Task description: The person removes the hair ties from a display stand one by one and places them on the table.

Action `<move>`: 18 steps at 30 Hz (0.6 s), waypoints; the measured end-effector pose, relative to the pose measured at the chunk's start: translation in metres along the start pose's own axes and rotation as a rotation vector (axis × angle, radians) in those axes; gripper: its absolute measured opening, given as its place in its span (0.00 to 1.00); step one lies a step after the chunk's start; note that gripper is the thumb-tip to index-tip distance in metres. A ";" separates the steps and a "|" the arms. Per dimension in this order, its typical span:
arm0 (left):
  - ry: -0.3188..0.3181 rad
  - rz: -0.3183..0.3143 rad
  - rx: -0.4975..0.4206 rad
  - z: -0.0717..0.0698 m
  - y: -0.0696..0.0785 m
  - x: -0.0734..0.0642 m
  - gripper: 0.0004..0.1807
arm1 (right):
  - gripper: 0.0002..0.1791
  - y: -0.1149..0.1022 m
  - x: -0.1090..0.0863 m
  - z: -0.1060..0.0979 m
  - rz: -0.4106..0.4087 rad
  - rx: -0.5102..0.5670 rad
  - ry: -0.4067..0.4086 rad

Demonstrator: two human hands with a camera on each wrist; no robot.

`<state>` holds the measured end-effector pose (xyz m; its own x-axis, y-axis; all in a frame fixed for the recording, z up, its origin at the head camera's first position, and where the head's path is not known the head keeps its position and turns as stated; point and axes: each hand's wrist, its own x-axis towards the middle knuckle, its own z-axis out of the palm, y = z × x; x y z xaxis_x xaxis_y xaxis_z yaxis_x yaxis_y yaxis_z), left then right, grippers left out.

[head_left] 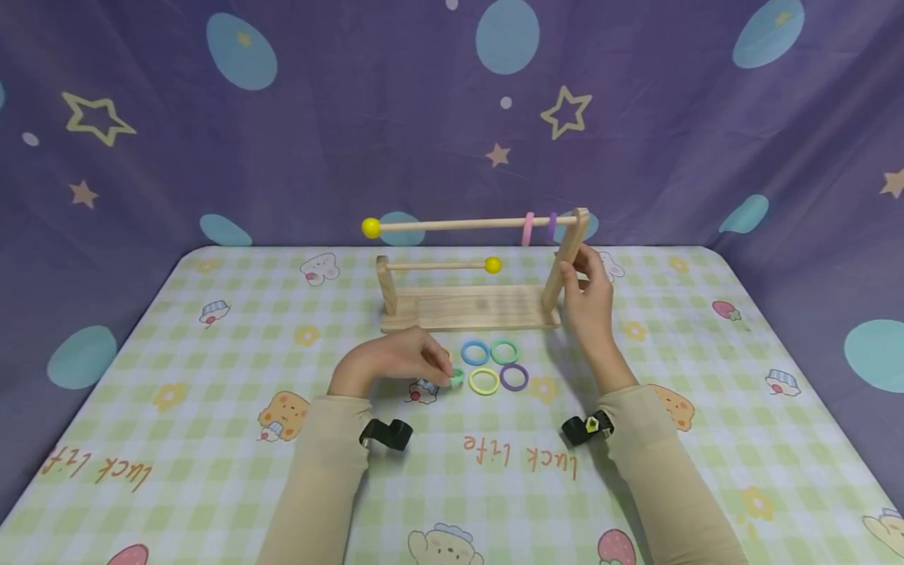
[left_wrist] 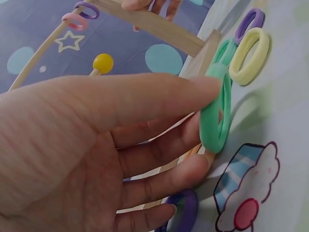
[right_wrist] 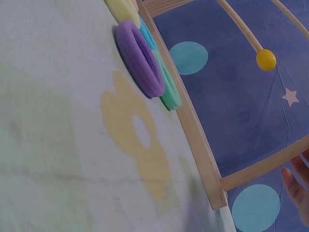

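My left hand [head_left: 406, 357] pinches a green hair tie [left_wrist: 215, 116] between thumb and fingertips, close over the tablecloth. Just right of it lie a blue hair tie [head_left: 475, 353], another green one [head_left: 504, 352], a yellow one [head_left: 483, 381] and a purple one [right_wrist: 140, 60]. Another purple tie [left_wrist: 186, 212] shows partly behind the left fingers. A wooden two-bar stand [head_left: 473, 308] stands behind the ties. My right hand [head_left: 589, 302] grips its tall right post [head_left: 567, 255]. On the upper bar hang a pink hair tie [head_left: 527, 229] and a purple tie [head_left: 553, 227], near that post.
Yellow balls cap the free ends of the upper bar [head_left: 370, 228] and lower bar [head_left: 493, 265]. A short post [head_left: 386, 286] carries the lower bar at the left. The checked tablecloth [head_left: 212, 377] reaches back to a purple curtain [head_left: 395, 118] with stars.
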<state>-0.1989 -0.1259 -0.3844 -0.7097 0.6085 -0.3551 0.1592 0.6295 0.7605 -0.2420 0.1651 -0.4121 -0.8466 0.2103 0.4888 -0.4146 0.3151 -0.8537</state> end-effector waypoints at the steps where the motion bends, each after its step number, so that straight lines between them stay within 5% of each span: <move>1: 0.003 -0.004 0.007 0.000 0.000 0.000 0.06 | 0.22 0.000 0.000 0.000 -0.002 -0.002 0.000; 18: 0.036 0.008 -0.052 0.000 0.001 -0.001 0.08 | 0.22 0.001 0.000 0.000 -0.007 -0.009 -0.001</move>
<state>-0.1981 -0.1252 -0.3833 -0.7331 0.5950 -0.3293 0.1301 0.5980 0.7909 -0.2423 0.1650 -0.4135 -0.8441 0.2075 0.4944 -0.4175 0.3243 -0.8488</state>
